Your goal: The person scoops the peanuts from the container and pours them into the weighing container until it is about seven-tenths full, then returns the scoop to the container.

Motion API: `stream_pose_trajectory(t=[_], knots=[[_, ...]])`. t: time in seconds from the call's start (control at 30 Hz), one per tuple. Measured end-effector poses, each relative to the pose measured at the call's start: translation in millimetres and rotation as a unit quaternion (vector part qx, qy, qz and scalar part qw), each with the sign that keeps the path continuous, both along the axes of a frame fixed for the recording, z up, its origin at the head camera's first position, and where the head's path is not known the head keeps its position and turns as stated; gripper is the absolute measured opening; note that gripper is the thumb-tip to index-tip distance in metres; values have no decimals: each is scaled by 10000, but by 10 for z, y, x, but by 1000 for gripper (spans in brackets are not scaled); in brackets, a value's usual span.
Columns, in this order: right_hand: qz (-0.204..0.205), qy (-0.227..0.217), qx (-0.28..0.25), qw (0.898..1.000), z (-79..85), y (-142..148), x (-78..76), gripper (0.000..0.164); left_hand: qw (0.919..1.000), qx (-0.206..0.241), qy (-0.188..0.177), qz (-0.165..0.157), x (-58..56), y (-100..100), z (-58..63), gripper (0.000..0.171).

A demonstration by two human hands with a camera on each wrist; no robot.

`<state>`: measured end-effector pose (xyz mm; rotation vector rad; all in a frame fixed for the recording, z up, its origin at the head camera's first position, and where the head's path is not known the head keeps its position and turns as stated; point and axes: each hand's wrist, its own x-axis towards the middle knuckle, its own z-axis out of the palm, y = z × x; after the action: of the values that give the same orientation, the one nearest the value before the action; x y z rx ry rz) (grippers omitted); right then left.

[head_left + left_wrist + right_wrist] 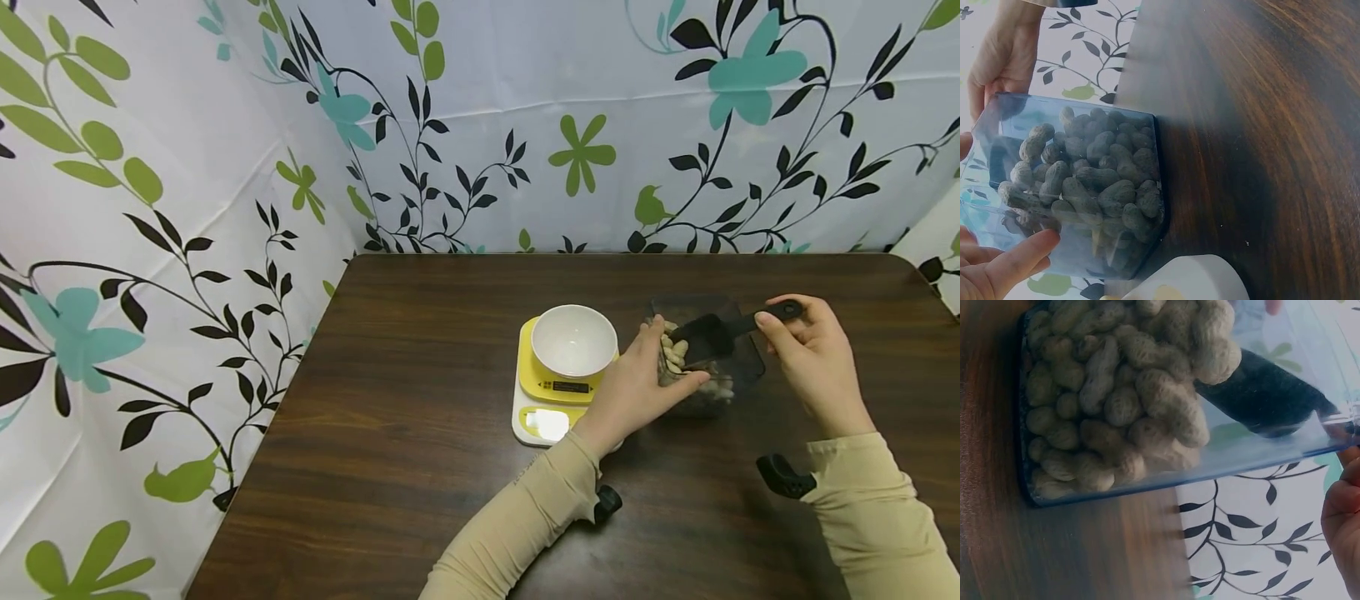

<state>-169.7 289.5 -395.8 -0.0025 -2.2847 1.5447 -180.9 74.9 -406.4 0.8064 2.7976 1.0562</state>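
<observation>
My right hand (817, 358) pinches the handle of a black scoop (708, 340), whose blade reaches down into a clear plastic container (746, 367). Unshelled peanuts (1097, 169) fill the container's lower part; in the right wrist view the dark scoop blade (1266, 400) shows through the wall, just above the heap. With thumb and fingers spread round the container's left side, my left hand (637, 387) holds it. A white bowl (574, 342) sits upright on a yellow and white kitchen scale (528, 367), close to the left of that hand.
The brown wooden table (420, 417) stretches out to the left of the scale. Behind it and along the left hangs a white curtain (480, 83) with leaf and flower prints. Dark wrist mounts stick out from both sleeves.
</observation>
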Motion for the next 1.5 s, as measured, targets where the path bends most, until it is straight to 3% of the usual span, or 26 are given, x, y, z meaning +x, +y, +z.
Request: stream_pose_trajectory(t=[0.27, 0.63, 0.97, 1.23, 1.33, 1.5], knots=[[-30, 70, 337, 9994, 73, -104, -55, 27, 10000, -36, 17, 63, 1, 7, 17, 85], [413, 177, 750, 9962, 95, -153, 38, 28, 10000, -56, 65, 46, -1, 15, 8, 84], [319, 364, 769, 9959, 1, -79, 124, 28, 9998, -93, 152, 63, 8, 16, 2, 84], [301, 511, 103, 9982, -54, -107, 126, 25, 10000, -51, 43, -37, 10, 6, -11, 85], [566, 554, -677, 9946, -56, -119, 113, 22, 9999, -67, 113, -14, 12, 0, -15, 85], [789, 559, -1901, 9770, -78, -115, 85, 16, 9996, -97, 245, -21, 15, -10, -20, 83]])
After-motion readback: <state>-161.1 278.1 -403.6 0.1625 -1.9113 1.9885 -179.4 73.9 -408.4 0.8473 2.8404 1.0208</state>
